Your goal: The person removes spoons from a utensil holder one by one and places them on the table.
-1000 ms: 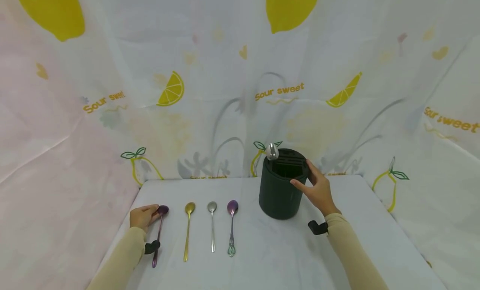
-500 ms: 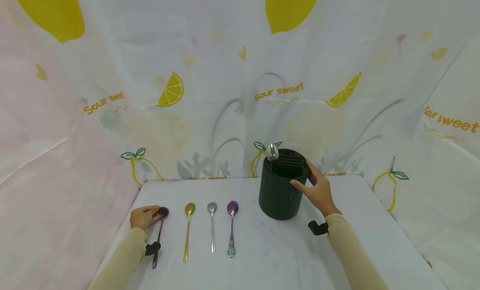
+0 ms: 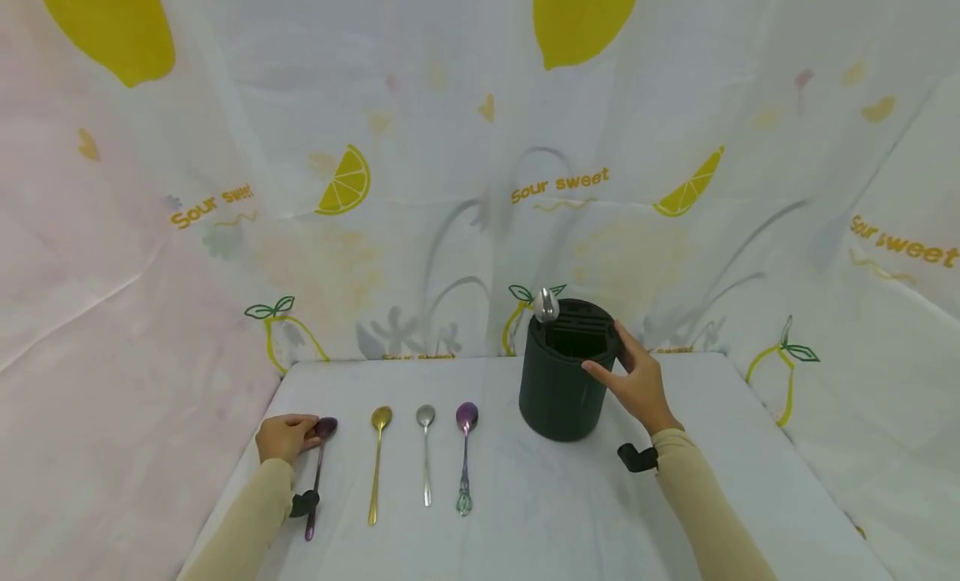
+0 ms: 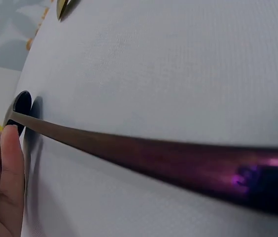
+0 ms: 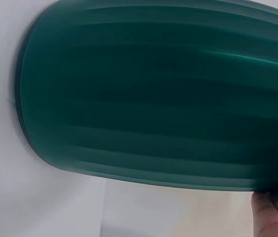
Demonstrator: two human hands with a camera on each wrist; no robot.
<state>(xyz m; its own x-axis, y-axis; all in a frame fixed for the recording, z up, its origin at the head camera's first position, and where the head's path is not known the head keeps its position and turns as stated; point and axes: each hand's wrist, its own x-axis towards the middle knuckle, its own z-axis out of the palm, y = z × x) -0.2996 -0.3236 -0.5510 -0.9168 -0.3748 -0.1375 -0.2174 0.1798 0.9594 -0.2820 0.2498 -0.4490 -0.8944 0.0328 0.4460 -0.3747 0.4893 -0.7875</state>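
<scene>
My left hand (image 3: 285,438) pinches a long-handled dark purple spoon (image 3: 320,456) by its bowl, at the table's left side. In the left wrist view the thumb presses against the bowl (image 4: 22,106), and the handle runs back toward the wrist, close over the cloth with a shadow beside it. On the right, my right hand (image 3: 636,385) grips the upper side of a dark green utensil holder (image 3: 562,398), thumb at the front rim and fingers along its right side. The right wrist view is mostly filled by the ribbed wall of the holder (image 5: 154,98). A silver spoon (image 3: 546,306) stands in it, bowl up.
Between the hands lie a gold spoon (image 3: 377,460), a small silver spoon (image 3: 426,448) and a purple spoon with an ornate green handle end (image 3: 465,456), side by side on the white table (image 3: 540,514). A lemon-print curtain (image 3: 420,256) hangs behind.
The left hand and the dark purple spoon's bowl have shifted very slightly toward me. The right hand and the holder have kept their places.
</scene>
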